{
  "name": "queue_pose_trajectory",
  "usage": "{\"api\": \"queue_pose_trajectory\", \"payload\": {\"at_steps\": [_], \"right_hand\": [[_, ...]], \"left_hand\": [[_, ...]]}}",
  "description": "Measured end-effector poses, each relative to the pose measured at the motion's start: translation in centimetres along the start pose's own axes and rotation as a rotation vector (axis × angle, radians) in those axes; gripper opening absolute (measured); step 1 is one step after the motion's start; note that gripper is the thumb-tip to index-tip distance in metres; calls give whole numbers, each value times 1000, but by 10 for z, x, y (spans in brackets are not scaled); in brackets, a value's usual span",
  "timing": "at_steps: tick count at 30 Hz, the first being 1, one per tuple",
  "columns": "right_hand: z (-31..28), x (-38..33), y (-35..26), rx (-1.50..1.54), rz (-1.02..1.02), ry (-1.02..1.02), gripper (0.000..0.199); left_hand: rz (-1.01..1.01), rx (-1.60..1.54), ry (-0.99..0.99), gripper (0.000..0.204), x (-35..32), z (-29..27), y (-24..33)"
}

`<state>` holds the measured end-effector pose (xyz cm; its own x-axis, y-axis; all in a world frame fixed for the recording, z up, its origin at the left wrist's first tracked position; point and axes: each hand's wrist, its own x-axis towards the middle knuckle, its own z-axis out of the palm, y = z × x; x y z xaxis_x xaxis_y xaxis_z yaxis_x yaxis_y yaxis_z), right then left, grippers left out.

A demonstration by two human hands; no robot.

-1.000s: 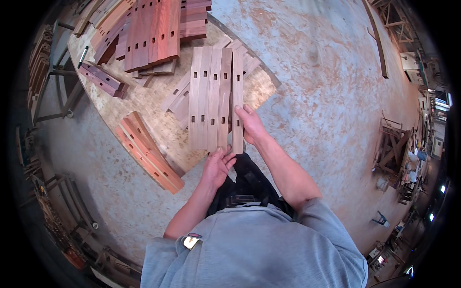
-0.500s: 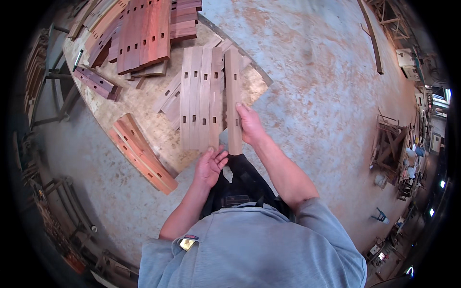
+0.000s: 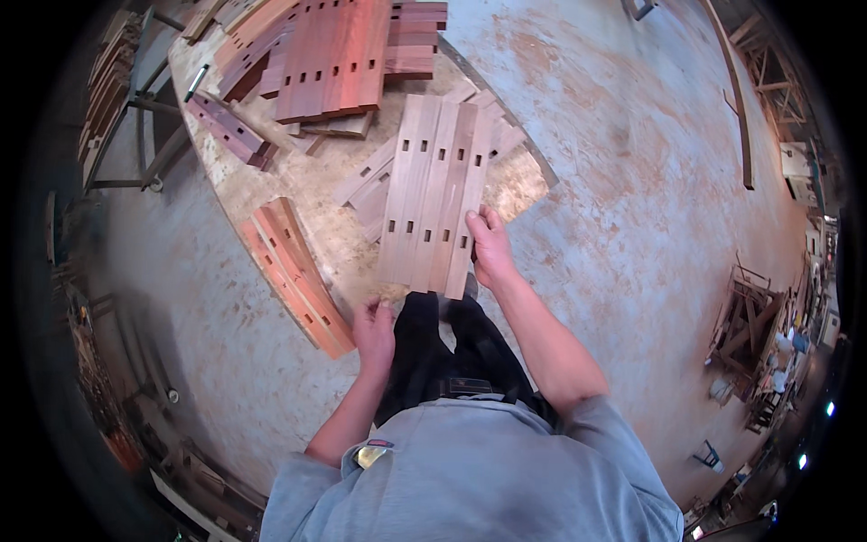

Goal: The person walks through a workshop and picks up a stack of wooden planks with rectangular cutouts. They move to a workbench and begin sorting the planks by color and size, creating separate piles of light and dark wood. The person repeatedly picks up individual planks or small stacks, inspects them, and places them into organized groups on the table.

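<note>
Wooden slats (image 3: 432, 194) with small rectangular slots lay side by side in a neat row at the centre of the frame, on a low, dusty surface (image 3: 343, 230). The right hand (image 3: 490, 246) rested against the right edge of the rightmost slat, near its lower end, fingers curled on that edge. The left hand (image 3: 373, 330) hung below the row, apart from it, fingers loosely bent and holding nothing that could be made out.

Judging by how things lay, the sorting was partly done: about five slats sat flush together, their slots roughly in line, and the last one looked to be pressed into place. More remained: a few pale loose slats (image 3: 366, 181) stuck out at an angle from under the row on its left.

To the lower left lay a stack of orange boards (image 3: 293, 271), on edge. At the upper middle sat a wider batch of reddish slotted boards (image 3: 334, 54), and dark purplish pieces (image 3: 230, 131) lay at the upper left. Bare concrete floor (image 3: 632, 163) filled the right side.
</note>
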<state>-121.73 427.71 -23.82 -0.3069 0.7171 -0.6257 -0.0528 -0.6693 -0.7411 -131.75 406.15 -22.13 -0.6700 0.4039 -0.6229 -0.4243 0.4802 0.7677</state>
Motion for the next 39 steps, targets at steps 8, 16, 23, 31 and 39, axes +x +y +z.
{"api": "queue_pose_trajectory", "payload": {"at_steps": [8,16,23,31,39], "right_hand": [[6,-3,4,2,-40,-53,51],[10,-4,0,-4,-63,-69,42],[18,-5,-1,-9,-71,-59,40],[5,-28,-11,-27,-142,57,39],[-36,-48,-17,7,-124,160,34]], "left_hand": [[651,688,34,40,73,22,81],[503,865,-36,33,91,59,104],[637,810,-22,29,90,57,99],[793,718,5,30,66,72,101],[772,718,-142,37,37,101,105]]}}
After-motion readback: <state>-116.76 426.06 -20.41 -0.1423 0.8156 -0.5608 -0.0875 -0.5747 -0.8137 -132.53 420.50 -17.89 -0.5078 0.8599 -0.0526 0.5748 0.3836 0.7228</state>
